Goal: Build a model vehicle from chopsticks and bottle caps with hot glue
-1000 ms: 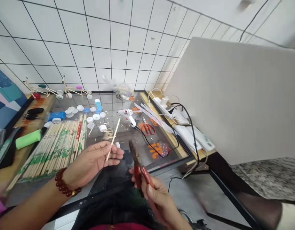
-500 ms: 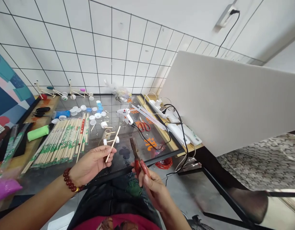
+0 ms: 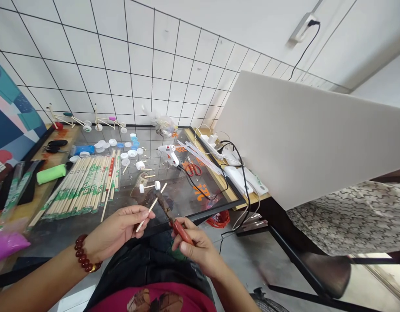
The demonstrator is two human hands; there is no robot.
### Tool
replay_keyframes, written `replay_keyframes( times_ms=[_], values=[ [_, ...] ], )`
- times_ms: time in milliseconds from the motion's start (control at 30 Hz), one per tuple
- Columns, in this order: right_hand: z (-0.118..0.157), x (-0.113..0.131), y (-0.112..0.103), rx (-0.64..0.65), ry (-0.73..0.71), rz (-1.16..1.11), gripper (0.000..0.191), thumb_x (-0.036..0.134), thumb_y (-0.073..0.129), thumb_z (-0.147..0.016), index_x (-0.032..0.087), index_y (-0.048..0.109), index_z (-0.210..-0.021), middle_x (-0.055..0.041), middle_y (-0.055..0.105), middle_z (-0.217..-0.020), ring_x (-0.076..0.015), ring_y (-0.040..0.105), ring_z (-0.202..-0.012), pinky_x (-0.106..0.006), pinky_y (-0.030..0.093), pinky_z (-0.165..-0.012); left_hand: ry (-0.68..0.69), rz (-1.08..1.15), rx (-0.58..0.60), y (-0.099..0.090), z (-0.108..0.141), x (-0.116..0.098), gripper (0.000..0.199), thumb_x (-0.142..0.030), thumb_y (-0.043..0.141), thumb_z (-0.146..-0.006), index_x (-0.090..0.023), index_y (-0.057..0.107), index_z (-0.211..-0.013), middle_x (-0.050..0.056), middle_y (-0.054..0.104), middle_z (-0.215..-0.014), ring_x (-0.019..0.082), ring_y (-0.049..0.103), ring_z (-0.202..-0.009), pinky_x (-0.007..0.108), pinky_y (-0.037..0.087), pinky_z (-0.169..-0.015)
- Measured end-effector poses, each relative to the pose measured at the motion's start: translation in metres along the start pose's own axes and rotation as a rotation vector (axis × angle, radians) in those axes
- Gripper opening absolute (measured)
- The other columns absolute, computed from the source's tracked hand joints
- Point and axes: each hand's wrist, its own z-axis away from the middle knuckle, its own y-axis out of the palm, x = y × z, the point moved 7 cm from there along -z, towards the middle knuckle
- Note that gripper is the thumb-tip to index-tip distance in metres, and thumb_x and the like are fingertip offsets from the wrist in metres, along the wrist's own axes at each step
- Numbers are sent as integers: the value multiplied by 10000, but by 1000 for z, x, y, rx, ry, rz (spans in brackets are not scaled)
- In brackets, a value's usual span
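Observation:
Between thumb and fingers, my left hand [image 3: 123, 225] pinches a short piece of wooden chopstick [image 3: 158, 200], which slants up to the right. My right hand [image 3: 200, 249] is wrapped around the red handles of a pair of rusty pliers [image 3: 183, 232]. The plier jaws reach up to the chopstick near its upper part; whether they grip it, I cannot tell. Just beyond lies a stick with a white bottle cap [image 3: 157, 185] on each end. A white glue gun [image 3: 169, 153] rests farther back on the glass tabletop [image 3: 187, 206].
Wrapped chopsticks [image 3: 79, 186] lie in a row on the left, near a green roll [image 3: 51, 174]. White and blue caps [image 3: 132, 153] are scattered behind them. Red scissors [image 3: 193, 169], glue sticks [image 3: 203, 158] and a black cord [image 3: 247, 190] lie to the right. A large pale panel [image 3: 304, 134] stands beyond.
The pliers have moved up and left, so their jaws now meet the chopstick. My left hand has shifted slightly down and left, with the chopstick still in it.

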Motion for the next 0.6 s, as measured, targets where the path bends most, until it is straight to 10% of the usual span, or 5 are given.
replay_keyframes(
  times_ms=[467,600],
  values=[
    [5,0,0,-2,-9,139,437,595,699,-888,190,674,-727,-78,605,-1099,-239,595,-1042,-347,455,-910,-37,-72,71,2,-3,7,501,-553,921,-618,-166,764,-895,25,607,-712,127,537,-649,249,437,-612],
    [5,6,5,60,-20,269,383,532,667,-930,183,665,-773,-93,588,-1193,-243,590,-1112,-341,452,-957,-35,-127,75,9,-14,6,606,-679,886,-562,-162,649,-771,-65,428,-544,48,266,-476,198,161,-448]
  ],
)
